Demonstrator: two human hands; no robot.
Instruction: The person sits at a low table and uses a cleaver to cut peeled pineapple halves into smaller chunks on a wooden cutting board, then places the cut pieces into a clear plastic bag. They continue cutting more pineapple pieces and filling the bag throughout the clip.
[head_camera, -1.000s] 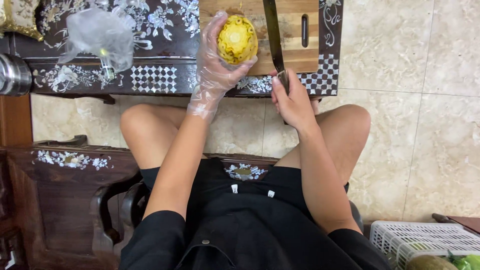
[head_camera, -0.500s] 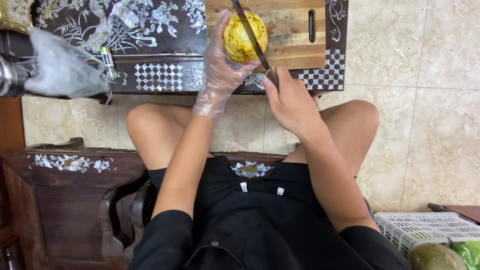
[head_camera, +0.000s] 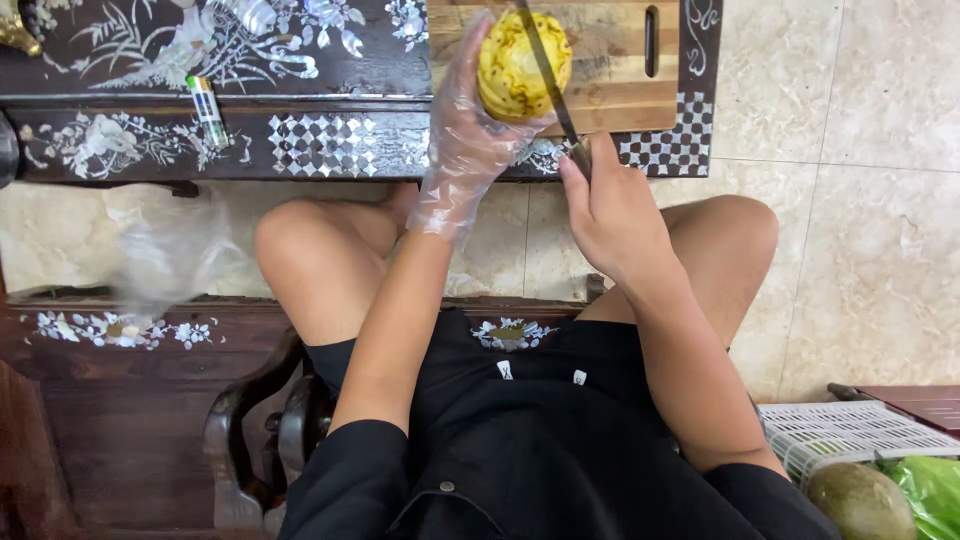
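Nearest, the right hand (head_camera: 612, 205) is closed around the handle of a knife (head_camera: 548, 85), blade extending toward 11 o'clock across the peeled pineapple (head_camera: 520, 68). At 10 o'clock, the gloved left hand (head_camera: 468, 135) grips that fruit, fingers curled, above the wooden cutting board (head_camera: 620, 60).

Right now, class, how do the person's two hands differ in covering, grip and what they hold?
The left hand wears a clear plastic glove; the right hand is bare. The left hand cups the peeled yellow pineapple from its side; the right hand grips the dark-bladed knife by its handle. Both work over the wooden cutting board.
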